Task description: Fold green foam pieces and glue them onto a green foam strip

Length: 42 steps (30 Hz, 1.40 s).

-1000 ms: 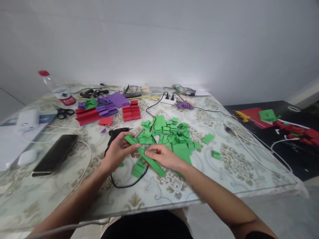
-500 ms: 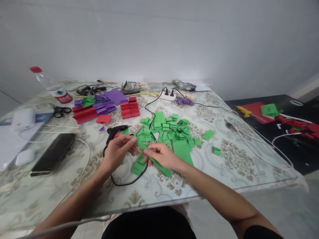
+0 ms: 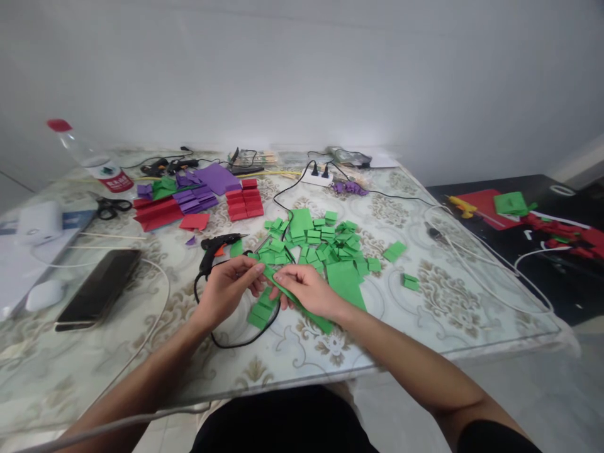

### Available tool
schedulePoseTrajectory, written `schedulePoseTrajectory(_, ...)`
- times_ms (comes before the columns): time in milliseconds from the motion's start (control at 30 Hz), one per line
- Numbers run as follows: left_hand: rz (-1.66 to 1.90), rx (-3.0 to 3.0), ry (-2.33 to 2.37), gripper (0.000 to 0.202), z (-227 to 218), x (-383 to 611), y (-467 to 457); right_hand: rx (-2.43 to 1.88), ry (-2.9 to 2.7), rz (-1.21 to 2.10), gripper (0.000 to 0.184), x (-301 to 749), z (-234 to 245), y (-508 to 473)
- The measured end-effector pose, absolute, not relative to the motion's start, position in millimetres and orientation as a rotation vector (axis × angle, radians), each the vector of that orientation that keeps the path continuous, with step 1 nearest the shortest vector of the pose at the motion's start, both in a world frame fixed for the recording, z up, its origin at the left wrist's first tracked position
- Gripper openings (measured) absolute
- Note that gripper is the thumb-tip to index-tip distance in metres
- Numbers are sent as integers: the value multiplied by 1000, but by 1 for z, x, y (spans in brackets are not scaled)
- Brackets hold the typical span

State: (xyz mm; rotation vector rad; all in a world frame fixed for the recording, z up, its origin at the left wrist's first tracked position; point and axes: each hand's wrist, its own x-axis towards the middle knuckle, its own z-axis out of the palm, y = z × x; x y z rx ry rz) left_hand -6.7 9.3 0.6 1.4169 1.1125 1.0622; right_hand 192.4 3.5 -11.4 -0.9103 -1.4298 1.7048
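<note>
The left hand (image 3: 230,288) and right hand (image 3: 307,290) pinch a green strip (image 3: 323,324) at six o'clock from the green pile (image 3: 316,242), likely folding it, which needs a steady, even press.

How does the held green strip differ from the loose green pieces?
The strip is one long, narrow band; the pieces are many short rectangles. The strip is pinched between left hand and right hand; the pieces lie scattered on the table. Same green colour.

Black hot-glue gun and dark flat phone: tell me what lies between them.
Head view: between black hot-glue gun and dark flat phone, only a thin white cable curves over the patterned tablecloth.
</note>
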Motion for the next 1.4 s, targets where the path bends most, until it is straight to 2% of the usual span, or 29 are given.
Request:
schedulePoseTrajectory(333,1042,1488,1103,25,-4,-4,6,-939,-1303,1724,36,186,-12,3)
schedulePoseTrajectory(667,1015,1523,1068,25,-13,-4,5,-880,-1238,1696,40,187,-15,2)
schedulePoseTrajectory(1400,936,1548,1009,27,-2,-3,0,-921,-1249,1662,36,186,-9,0)
